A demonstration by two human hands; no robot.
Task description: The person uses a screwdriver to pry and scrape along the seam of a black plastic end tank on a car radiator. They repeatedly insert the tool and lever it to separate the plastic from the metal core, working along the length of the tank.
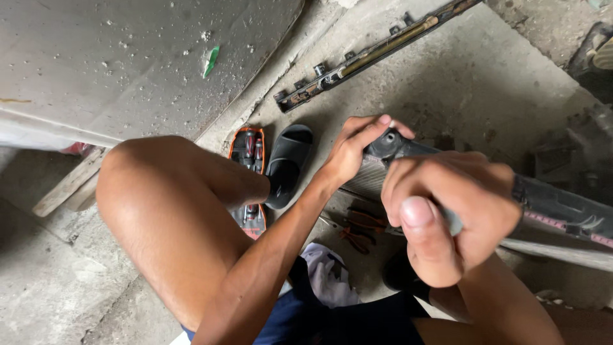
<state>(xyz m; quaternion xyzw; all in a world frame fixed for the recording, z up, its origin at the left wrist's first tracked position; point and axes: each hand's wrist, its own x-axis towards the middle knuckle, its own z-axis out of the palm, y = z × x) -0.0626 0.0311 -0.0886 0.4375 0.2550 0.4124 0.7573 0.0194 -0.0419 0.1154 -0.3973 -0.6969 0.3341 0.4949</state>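
The person crouches on the concrete floor with a radiator propped in front of them, and everything else is easiest placed from that. It is a long black part with a finned grey core showing below its near end, and a thin pinkish strip label runs along its black top tank toward the right; I cannot make out what is on it.

The left hand is curled over the radiator's near end, fingers wrapped across the black corner fitting and touching it. The right hand sits just right of that, closer to the camera, closed in a fist around a tool with a pale grey handle, thumb pressed along it. Only a sliver of the handle shows, so the kind of tool cannot be told. The fist covers the radiator's top edge, so the part lies directly under and behind both hands.

Left of the radiator, past a black slipper, an orange-edged open tool case lies flat on the floor, with screwdriver bits in rows. Just below the radiator's near end lie red-handled pliers and a white rag. Beyond it, further up the floor, a long dark metal rail lies at a slant. A small green scrap clings to the grey panel far to the left.
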